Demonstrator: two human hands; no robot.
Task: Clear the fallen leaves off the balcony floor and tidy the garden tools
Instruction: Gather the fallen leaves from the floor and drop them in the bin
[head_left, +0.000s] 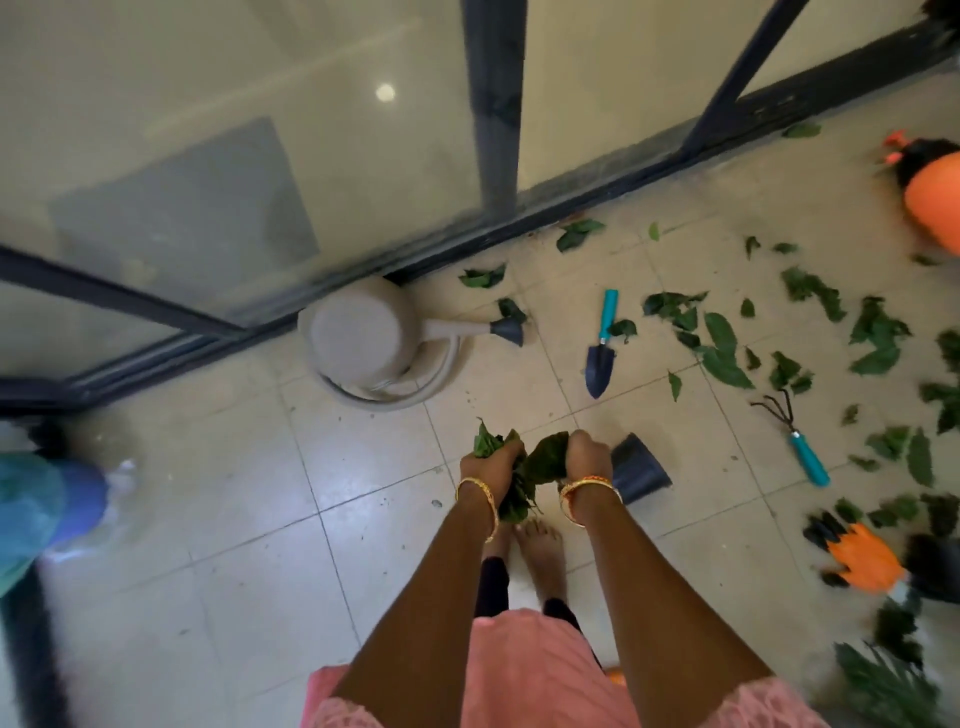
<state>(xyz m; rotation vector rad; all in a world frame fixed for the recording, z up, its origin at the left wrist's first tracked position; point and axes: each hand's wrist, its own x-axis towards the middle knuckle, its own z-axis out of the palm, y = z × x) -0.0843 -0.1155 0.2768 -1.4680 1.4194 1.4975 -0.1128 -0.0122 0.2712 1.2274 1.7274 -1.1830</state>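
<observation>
Both arms extended downward, left hand (491, 457) fisted, right hand (584, 457) fisted

Glossy tiled floor (218, 519) (plastic watering can (358, 338))

watering can (358, 338) left of trowel (601, 358), rake (795, 436) right

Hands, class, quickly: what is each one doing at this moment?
Left hand: closed, gripping a bunch of green leaves.
Right hand: closed, gripping the same bunch of leaves.
</observation>
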